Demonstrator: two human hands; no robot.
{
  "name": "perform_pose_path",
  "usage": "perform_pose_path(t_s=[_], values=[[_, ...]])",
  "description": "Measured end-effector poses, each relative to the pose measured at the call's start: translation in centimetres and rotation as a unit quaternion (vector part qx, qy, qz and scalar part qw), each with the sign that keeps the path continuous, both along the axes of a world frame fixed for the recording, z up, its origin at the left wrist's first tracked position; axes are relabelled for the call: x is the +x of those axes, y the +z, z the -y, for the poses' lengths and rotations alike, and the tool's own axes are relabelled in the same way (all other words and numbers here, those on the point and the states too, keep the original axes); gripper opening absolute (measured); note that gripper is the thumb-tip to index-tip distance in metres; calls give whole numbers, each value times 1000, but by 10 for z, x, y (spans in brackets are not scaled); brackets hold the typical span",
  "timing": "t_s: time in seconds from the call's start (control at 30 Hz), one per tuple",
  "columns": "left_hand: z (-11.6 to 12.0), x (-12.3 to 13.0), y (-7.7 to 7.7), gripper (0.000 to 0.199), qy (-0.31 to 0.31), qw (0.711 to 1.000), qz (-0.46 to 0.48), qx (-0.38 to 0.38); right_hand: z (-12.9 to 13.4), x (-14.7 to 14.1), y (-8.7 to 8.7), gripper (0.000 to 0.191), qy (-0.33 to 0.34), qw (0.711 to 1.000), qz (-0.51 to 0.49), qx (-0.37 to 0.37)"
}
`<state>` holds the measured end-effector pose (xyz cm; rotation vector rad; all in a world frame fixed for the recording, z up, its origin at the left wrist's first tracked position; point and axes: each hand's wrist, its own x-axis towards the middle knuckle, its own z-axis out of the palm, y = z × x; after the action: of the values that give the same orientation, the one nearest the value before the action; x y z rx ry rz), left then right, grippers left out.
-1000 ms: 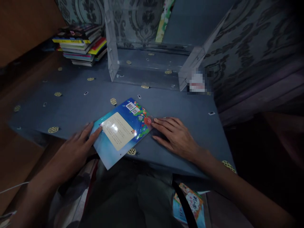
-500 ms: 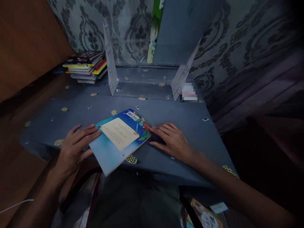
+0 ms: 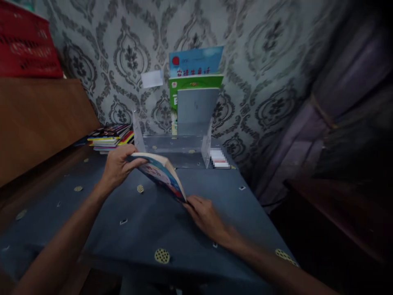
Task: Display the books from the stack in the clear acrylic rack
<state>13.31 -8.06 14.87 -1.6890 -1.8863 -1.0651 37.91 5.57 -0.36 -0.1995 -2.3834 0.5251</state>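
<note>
A blue softcover book [image 3: 161, 175] is held tilted above the table, its cover facing me and its page edges showing along the top and right. My left hand [image 3: 119, 164] pinches its upper left corner, thumb in front. My right hand [image 3: 204, 213] grips the lower right corner. Just beyond the book stands a clear plastic rack [image 3: 172, 143] with several books upright at its back: a grey-backed one [image 3: 196, 110], a green one [image 3: 196, 81] and a light blue one [image 3: 196, 61].
A stack of books [image 3: 110, 137] lies at the back left of the blue patterned tablecloth [image 3: 101, 229]. Right of the rack is a blurred-out white item [image 3: 219, 158]. A brown wooden cabinet [image 3: 39, 119] with a red box [image 3: 29, 45] stands left; a purple curtain [image 3: 331, 98] hangs right.
The book has been lifted off the table and turned, so its other cover now faces me. Both hands now grip it by opposite corners. My view has tipped up toward the wall.
</note>
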Motion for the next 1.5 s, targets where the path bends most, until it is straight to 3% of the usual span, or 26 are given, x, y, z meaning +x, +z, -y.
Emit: perform_pose_path(t_s=[0.07,0.1,0.2,0.27,0.33,0.4,0.53,0.67,0.77,0.83,1.0,1.13,1.27,1.4,1.5], values=[[-23,-8,14,47,-2,999,32,-24,19,-5,5,21,11,990,-16,-138],[-35,-11,20,47,-5,998,45,-44,33,-8,7,23,36,972,-12,-231],[-69,-18,23,51,-25,990,48,-130,81,-21,6,31,99,860,-22,-501],[-90,-18,12,54,-48,978,36,-198,113,-31,2,41,114,778,-51,-616],[-108,-15,-8,55,-73,962,21,-264,139,-39,-2,51,117,711,-98,-687],[-124,-10,-32,53,-91,945,2,-313,156,-44,-3,54,110,665,-135,-727],[-148,-1,-71,53,-116,925,-38,-361,165,-47,1,51,74,606,-182,-771],[-154,4,-86,46,-155,932,-64,-320,157,-50,5,48,52,540,-186,-819],[-130,6,-85,45,-199,936,-25,-288,150,-52,6,45,50,489,-174,-853],[-99,7,-82,44,-214,924,26,-316,148,-53,7,40,52,469,-169,-865],[-2,16,-80,39,-259,873,109,-399,146,-52,9,25,52,446,-158,-879],[57,21,-87,35,-264,880,118,-377,141,-47,12,15,69,433,-125,-890],[85,20,-100,38,-266,892,107,-349,136,-40,12,15,94,441,-96,-887],[93,18,-114,44,-270,902,79,-328,135,-30,10,17,106,456,-82,-880],[95,20,-124,44,-255,910,57,-321,138,-20,11,16,105,449,-83,-884]])
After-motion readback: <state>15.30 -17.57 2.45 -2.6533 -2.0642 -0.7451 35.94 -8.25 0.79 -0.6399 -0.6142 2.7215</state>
